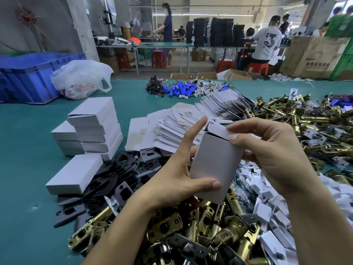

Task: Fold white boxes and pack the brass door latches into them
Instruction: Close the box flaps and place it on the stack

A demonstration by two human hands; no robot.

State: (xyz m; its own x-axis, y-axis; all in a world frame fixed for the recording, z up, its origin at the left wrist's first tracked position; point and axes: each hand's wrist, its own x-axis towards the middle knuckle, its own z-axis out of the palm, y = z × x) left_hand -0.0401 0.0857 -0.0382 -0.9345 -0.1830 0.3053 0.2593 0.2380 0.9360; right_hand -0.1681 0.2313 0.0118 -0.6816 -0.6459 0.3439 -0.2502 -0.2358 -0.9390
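Note:
I hold a small white box [214, 165] upright above the table, its top flap [217, 131] open. My left hand [177, 176] grips the box's lower part, thumb across the front and index finger raised along its left side. My right hand [267, 150] pinches the top flap and right edge. Brass door latches [206, 232] lie heaped under my hands, and more latches [298, 119] are piled at the right. Flat unfolded box blanks [172, 125] fan out behind the box. Folded white boxes [95, 127] are stacked at the left.
Black strike plates [118, 173] lie left of the latch heap. Small white bagged parts [267, 197] spread at the right. Blue cylinders with wires [181, 89], a white plastic bag [82, 79] and a blue crate [28, 73] sit farther back on the green table [28, 169]. People work at distant benches.

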